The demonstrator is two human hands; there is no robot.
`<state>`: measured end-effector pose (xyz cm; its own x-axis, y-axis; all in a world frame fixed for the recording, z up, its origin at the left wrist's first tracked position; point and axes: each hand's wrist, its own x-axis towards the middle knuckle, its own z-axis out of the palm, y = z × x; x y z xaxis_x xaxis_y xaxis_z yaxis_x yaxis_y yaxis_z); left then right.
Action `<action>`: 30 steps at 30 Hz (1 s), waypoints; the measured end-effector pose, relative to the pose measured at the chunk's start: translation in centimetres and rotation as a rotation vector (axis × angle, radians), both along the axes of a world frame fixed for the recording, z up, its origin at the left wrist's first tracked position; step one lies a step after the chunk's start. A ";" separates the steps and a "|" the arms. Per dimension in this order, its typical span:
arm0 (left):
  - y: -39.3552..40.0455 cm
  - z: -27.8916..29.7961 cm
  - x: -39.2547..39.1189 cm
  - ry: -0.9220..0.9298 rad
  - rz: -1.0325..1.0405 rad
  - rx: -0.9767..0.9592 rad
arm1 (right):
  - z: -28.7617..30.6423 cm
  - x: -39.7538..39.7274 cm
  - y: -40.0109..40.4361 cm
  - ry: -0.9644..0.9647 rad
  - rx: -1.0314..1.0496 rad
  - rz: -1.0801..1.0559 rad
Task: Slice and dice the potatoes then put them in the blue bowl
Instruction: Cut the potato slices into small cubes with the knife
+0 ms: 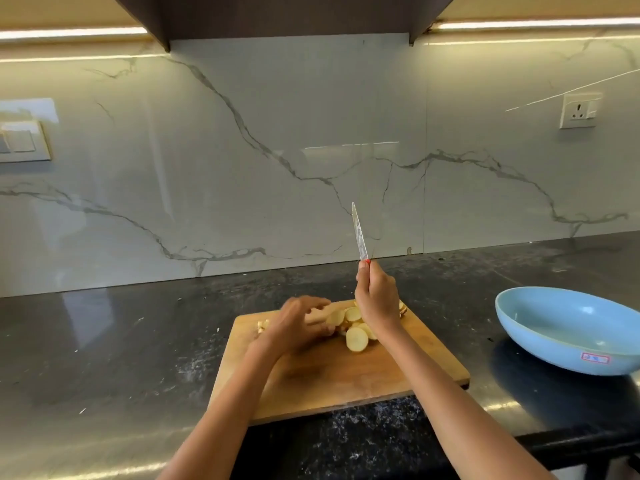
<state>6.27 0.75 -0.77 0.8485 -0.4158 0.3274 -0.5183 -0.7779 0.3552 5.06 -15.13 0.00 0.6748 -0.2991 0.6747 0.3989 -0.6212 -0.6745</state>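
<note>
A wooden cutting board [346, 382] lies on the dark counter. Several round potato slices [356, 339] are heaped at its far middle, and a few small diced bits [262, 325] sit at its far left edge. My left hand [294, 327] hovers over the slices with loosely curled fingers; a grip cannot be made out. My right hand [377, 299] grips a knife [359, 233] by its red handle, blade pointing up and away above the board. The blue bowl [568, 330] stands empty on the counter to the right.
The black speckled counter [121, 358] runs left and right of the board, with its front edge close to me. A marble backsplash [242, 168] rises behind. A wall socket [578, 110] is at upper right, and a switch plate [20, 140] is at left.
</note>
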 end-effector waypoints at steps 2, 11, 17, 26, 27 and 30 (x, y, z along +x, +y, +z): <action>-1.4 0.0 0.6 0.089 -0.046 0.009 | -0.1 0.0 -0.1 0.002 0.005 -0.013; -1.3 0.1 0.6 -0.110 -0.010 -0.100 | -0.1 0.3 0.1 0.017 -0.007 -0.029; 1.4 0.5 -2.3 -0.113 0.042 -0.159 | 0.1 0.0 0.0 0.064 0.029 -0.021; 3.4 -1.4 -5.8 0.092 -0.046 -0.158 | -0.8 -4.8 0.1 0.244 -0.099 0.103; 3.5 -1.4 -5.9 0.105 -0.051 -0.178 | -0.7 -5.8 0.1 0.277 -0.130 0.131; 3.5 -1.4 -5.9 0.126 -0.076 -0.216 | -0.4 -9.0 0.5 0.417 -0.277 0.162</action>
<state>0.38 4.24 -2.14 0.8574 -0.4115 0.3092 -0.5132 -0.6376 0.5746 -3.90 -14.66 -0.42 0.9256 -0.0176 0.3782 0.2373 -0.7514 -0.6157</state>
